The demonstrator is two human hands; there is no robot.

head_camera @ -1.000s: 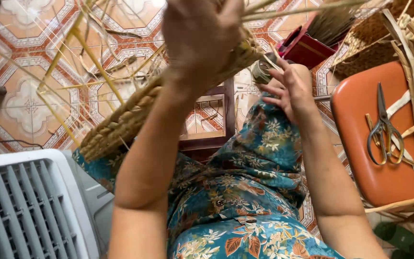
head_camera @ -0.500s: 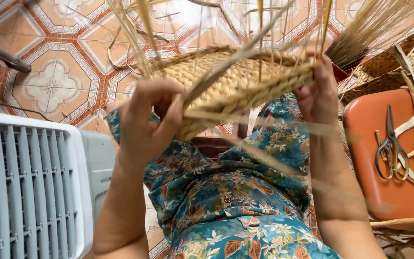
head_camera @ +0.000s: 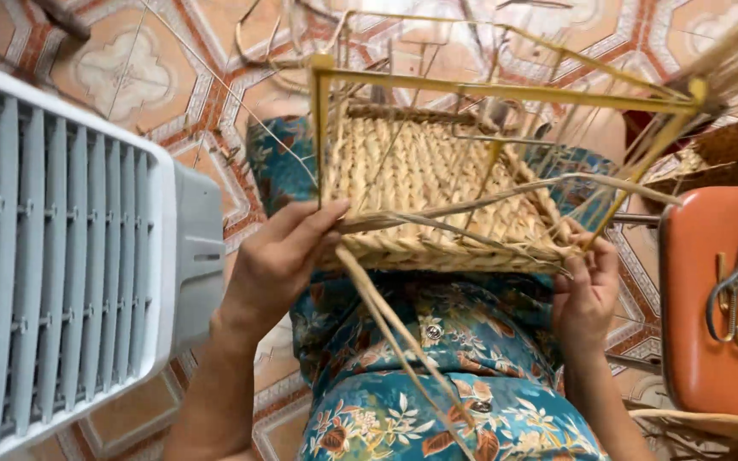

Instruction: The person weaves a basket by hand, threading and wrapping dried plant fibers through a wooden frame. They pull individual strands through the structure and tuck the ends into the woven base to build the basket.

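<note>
Left hand: grips woven basket at near-left rim.
Right hand: pinches near-right corner.
Basket: on lap, now turned open-side up; yellow frame exposed.
Beyond: scissors on orange stool.

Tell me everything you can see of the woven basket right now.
The basket is half-made: a tan panel of plaited straw-like fibre on a yellow wire frame, with loose strands trailing off its near edge. It is tilted over the lap, woven base facing the camera. The left hand grips its near-left edge; the right hand holds the near-right corner.
</note>
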